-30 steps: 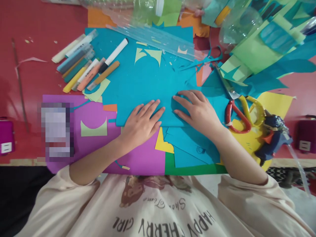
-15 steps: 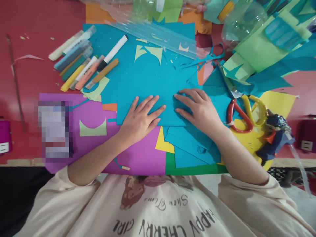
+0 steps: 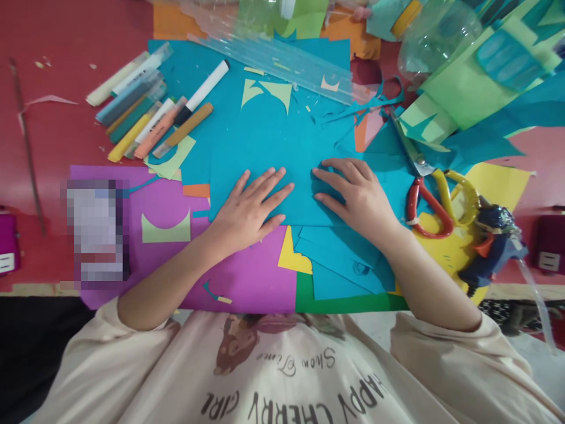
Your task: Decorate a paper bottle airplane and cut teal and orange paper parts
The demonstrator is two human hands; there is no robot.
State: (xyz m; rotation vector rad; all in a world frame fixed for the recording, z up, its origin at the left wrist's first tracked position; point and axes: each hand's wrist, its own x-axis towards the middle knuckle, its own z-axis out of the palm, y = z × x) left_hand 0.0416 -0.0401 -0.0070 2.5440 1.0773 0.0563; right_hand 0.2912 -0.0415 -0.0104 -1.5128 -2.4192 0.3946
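Note:
Both palms face down on a blue paper sheet (image 3: 265, 138) in the middle of the table. My left hand (image 3: 247, 209) lies on its lower left part, fingers spread and holding nothing. On the lower right part rests my right hand (image 3: 353, 191), its fingers also apart and empty. Smaller blue paper pieces (image 3: 339, 259) lie under the sheet's near edge, below my right hand. Purple paper (image 3: 256, 277) spreads under my left wrist. To the right of my right hand are scissors (image 3: 426, 176) with red and yellow handles.
Several markers (image 3: 145, 112) lie at the upper left. A pixelated object (image 3: 95, 229) sits on the purple paper. At the right are a glue gun (image 3: 492, 253) and yellow paper (image 3: 498, 179). A clear plastic bottle (image 3: 436, 41) and clear sticks (image 3: 282, 62) lie at the back.
My left hand has shifted very slightly, its fingers still spread on the blue sheet. My right hand stays in the same place.

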